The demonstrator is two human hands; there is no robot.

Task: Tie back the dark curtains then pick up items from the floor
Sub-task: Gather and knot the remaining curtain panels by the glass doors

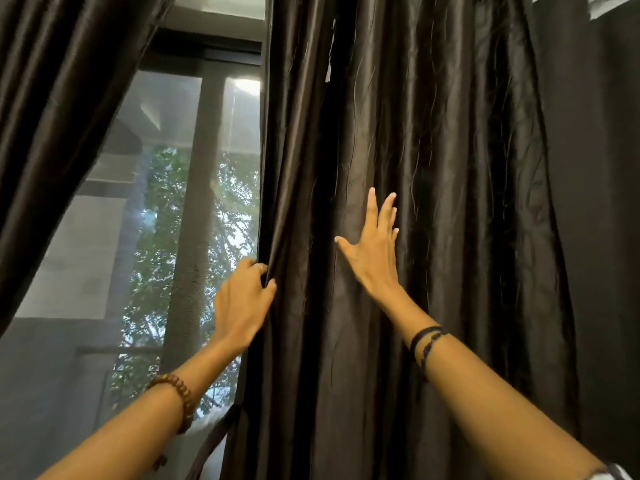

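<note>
Nearest, the left wrist wears a brown wooden bead bracelet (175,396), the right wrist a pair of thin black bands (426,341). The left hand (242,299) curls its fingers (265,271) round the inner edge of the glossy dark brown curtain panel (433,150), pinching the fabric there. To their right, the right hand (372,247) lies flat on the same panel, its fingers (384,209) straight and spread, holding nothing. Left of the gripping fingers, beyond the edge, a screened window (173,220) shows green leaves, and a second dark curtain (52,98) hangs at upper left.
</note>
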